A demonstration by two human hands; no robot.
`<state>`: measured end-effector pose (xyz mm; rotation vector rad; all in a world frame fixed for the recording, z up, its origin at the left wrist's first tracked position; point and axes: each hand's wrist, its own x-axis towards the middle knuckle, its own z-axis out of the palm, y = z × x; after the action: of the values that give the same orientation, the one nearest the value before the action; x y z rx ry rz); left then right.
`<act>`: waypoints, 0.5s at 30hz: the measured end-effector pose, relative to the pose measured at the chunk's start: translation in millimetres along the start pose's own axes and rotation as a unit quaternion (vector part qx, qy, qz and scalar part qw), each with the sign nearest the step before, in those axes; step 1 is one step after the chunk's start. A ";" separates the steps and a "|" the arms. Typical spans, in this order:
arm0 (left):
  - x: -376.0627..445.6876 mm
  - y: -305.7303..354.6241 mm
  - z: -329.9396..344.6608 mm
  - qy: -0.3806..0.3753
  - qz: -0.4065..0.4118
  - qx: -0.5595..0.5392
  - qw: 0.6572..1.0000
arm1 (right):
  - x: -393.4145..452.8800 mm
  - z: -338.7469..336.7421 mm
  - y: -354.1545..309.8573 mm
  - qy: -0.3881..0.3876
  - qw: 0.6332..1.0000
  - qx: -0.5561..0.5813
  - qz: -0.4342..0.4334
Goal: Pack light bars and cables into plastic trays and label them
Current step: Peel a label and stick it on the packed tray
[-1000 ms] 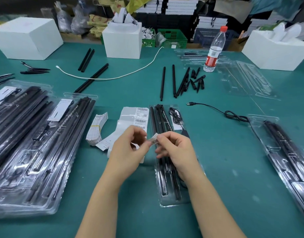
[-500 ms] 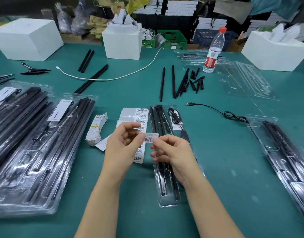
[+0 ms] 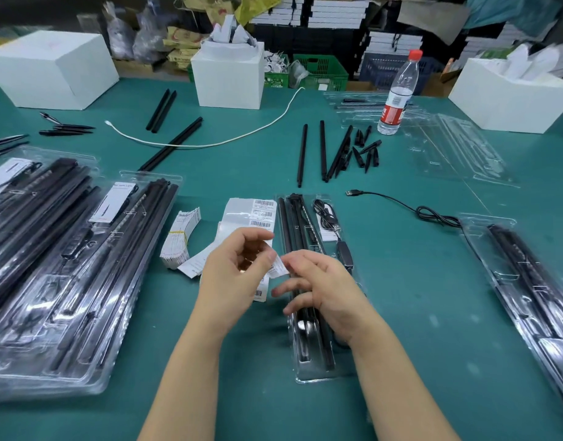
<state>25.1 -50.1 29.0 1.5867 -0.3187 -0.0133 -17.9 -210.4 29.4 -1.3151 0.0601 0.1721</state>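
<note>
A small barcode label point(image 3: 277, 268), light, limp and sticky-backed, is pinched at its edges between the left hand point(image 3: 232, 275) and right hand point(image 3: 318, 281) above the packed tray point(image 3: 309, 374) near the surface's front edge; edge-only holding is judged best.

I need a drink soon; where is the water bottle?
In the head view, the clear plastic water bottle with a red cap stands upright at the table's far right, beside the empty clear trays.
</note>
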 end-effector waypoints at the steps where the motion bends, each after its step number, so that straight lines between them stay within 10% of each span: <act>1: -0.4 0.2 1.3 -0.007 0.001 0.014 1.000 | 0.3 -1.9 0.5 0.004 1.000 -0.004 -0.004; 15: 1.3 2.0 -2.2 -0.015 -0.037 0.030 0.999 | 0.7 -10.3 4.3 0.031 0.994 -0.093 -0.038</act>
<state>26.4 -48.2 31.2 1.6593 -0.2853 -0.0861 -17.3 -219.2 22.5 -1.5062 0.0466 0.0738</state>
